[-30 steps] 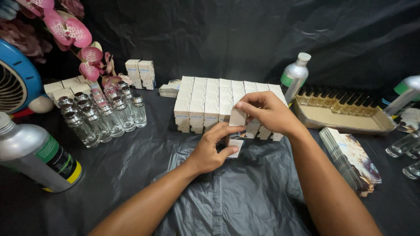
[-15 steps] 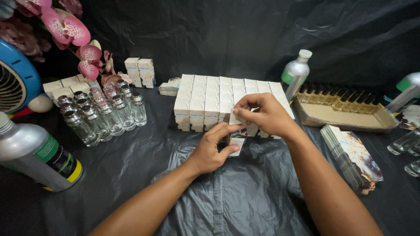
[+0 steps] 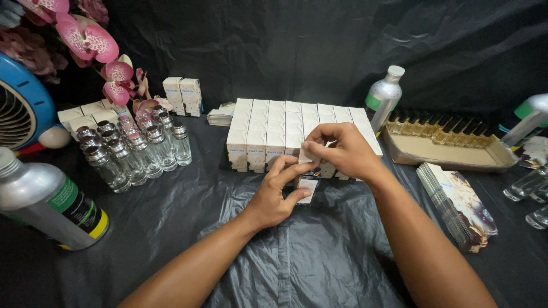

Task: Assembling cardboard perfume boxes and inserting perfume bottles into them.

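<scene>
White cartons point(image 3: 285, 128) stand in rows behind, glass bottles point(image 3: 134, 151) to the left; both grips, left hand point(image 3: 277, 194) and right hand point(image 3: 339, 149), pinch one small box point(image 3: 308, 183) between them.

Small white carton point(image 3: 309, 183): slim, upright, printed front panel with dark band near top, pale label below. Held between both hands just above black-covered tabletop point(image 3: 319, 256), centre of scene. Top flap end hidden under fingers point(image 3: 311, 149). Sits just in front of near row of matching white cartons point(image 3: 268, 137).
</scene>
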